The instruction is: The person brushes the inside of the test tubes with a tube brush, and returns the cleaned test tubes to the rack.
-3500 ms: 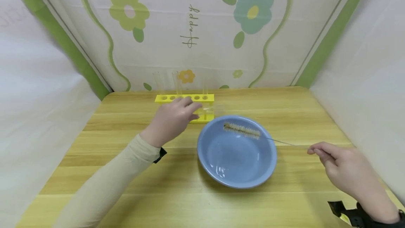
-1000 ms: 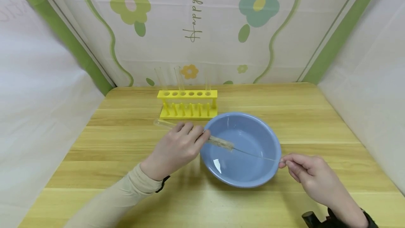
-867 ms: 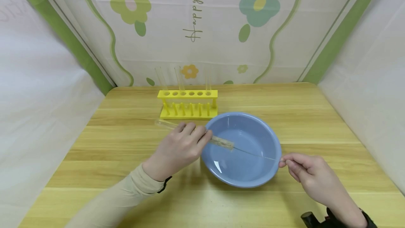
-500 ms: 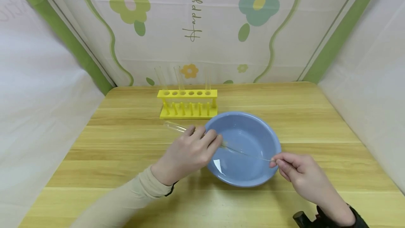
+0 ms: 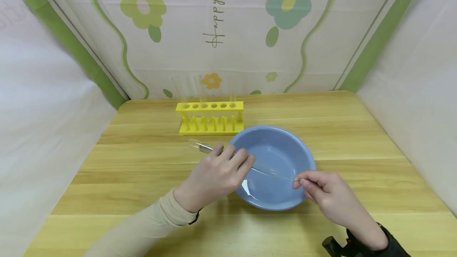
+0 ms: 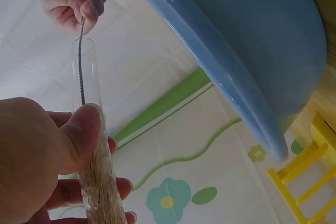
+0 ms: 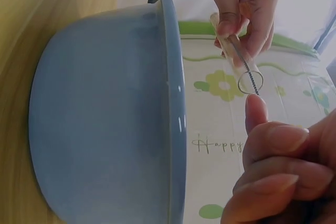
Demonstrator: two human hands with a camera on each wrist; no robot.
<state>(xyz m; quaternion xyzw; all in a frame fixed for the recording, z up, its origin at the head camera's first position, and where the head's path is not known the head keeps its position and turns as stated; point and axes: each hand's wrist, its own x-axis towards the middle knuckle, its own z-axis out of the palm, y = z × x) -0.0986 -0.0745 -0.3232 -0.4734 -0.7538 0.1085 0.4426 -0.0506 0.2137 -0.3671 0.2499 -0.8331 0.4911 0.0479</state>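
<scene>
My left hand (image 5: 216,173) grips a clear glass test tube (image 5: 194,143), tilted over the near-left part of the blue basin (image 5: 282,142). Inside the tube sits a test tube brush, its pale bristles (image 6: 100,182) showing through the glass in the left wrist view. The brush's twisted wire (image 7: 247,66) runs out of the tube's open mouth. My right hand (image 5: 332,197) pinches that wire near its end, above the basin's right rim. Fingers hide the middle of the tube in the head view.
Behind the basin's left side, a yellow test tube rack (image 5: 210,107) holds 3 upright clear test tubes. Everything stands on a wooden table (image 5: 143,162), with a floral cloth (image 5: 232,31) at the back and white cloth at both sides.
First the brush lay over the basin, apart from the tube. Its bristles have since gone deep into the tube. My right hand has moved left, toward my left hand.
</scene>
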